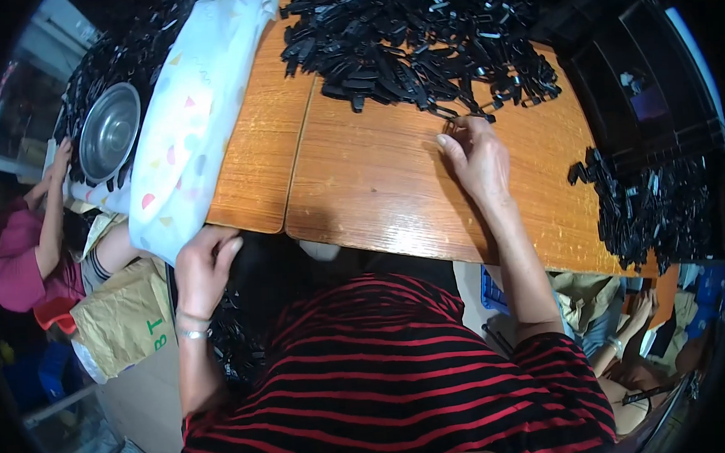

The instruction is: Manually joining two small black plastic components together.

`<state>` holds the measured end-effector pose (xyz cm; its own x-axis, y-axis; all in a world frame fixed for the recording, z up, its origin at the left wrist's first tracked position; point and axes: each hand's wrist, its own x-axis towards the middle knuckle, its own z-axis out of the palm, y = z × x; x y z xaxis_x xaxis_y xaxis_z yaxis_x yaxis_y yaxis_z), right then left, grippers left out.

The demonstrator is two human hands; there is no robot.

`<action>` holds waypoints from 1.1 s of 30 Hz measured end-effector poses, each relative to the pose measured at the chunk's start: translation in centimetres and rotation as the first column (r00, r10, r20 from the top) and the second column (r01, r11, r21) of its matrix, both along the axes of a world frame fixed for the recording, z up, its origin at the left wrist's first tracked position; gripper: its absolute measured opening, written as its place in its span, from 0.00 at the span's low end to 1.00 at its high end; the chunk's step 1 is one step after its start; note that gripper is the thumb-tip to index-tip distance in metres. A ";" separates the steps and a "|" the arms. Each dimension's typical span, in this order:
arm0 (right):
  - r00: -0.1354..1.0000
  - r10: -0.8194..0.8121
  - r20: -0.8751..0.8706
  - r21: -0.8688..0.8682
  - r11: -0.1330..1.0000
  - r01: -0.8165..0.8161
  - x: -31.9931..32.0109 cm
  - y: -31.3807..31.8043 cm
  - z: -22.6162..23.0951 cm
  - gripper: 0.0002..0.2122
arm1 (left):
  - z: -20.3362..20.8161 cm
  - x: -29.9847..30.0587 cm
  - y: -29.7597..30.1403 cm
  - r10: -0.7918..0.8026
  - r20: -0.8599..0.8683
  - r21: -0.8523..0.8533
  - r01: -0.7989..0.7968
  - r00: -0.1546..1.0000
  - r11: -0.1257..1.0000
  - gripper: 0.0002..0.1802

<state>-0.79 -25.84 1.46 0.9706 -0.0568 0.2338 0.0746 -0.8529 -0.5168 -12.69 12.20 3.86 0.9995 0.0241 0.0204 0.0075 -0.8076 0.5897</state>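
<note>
A large heap of small black plastic clip-like pieces [402,44] covers the far part of the wooden table [368,185]. At the heap's near edge, my right hand [482,159] has its thumb and fingers bent together around the end of a thin black plastic piece [447,112]. The fingertips partly hide that piece. My left hand [205,267] is curled at the table's front left corner, beside the lower end of a white plastic cover with coloured shapes [181,129]. Its fingers are mostly hidden, so whatever they hold cannot be made out.
More black pieces [656,203] lie at the right, below a dark plastic crate [650,80]. A metal bowl [110,131] sits among black pieces at the left. One person [36,260] works there; another person's arm [630,327] shows at lower right. A brown sack [126,321] stands at left.
</note>
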 end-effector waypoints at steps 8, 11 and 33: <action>0.999 -0.009 -0.042 -0.205 0.979 0.000 1.0 0.6 -0.1 0.15 | -1.8 14.7 -11.2 -0.251 0.447 0.068 0.247 0.859 0.967 0.13; 0.997 0.035 -0.070 -0.124 0.991 -0.043 -0.4 1.1 0.2 0.16 | -2.4 18.1 -13.3 -0.265 0.392 0.145 0.225 0.881 0.963 0.14; 0.971 0.211 0.110 0.674 0.702 -0.229 -0.7 7.0 0.4 0.10 | -3.1 13.5 -14.2 -0.087 0.168 -0.900 0.189 0.982 0.392 0.22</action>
